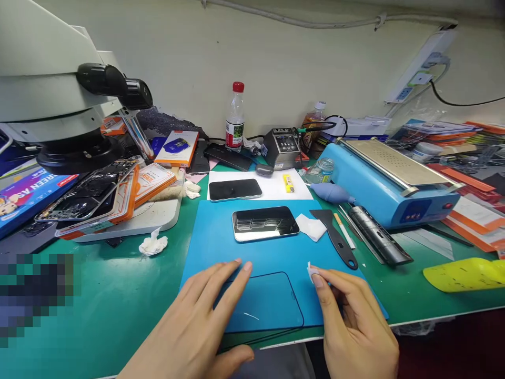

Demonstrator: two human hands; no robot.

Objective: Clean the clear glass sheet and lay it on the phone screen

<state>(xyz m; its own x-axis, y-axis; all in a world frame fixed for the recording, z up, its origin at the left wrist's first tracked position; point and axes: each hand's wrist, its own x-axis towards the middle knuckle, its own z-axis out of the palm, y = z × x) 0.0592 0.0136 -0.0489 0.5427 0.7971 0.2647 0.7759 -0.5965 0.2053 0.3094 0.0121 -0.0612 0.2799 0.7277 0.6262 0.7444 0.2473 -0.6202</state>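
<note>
My left hand (pixel 201 316) reaches over the left part of a clear phone screen glass (pixel 272 302) with a black border. Its fingers are stretched out and apart; whether they touch the glass I cannot tell. To the right of the glass, my right hand (pixel 351 316) pinches a small folded white wipe (pixel 311 270) between thumb and fingers. The glass lies at the front of a blue mat (pixel 209 231). Behind it a phone (pixel 265 223) rests face up, with a crumpled white tissue (pixel 311 227) beside it and a black plastic scraper (pixel 335 237) farther right.
A second phone (pixel 235 190) lies on white paper. At right stand a blue heating plate machine (pixel 394 179), a blower bulb (pixel 331 192) and a yellow bottle (pixel 465 275). A microscope (pixel 51 95) overhangs stacked phone parts and boxes at left. A bottle (pixel 235 118) stands by the wall.
</note>
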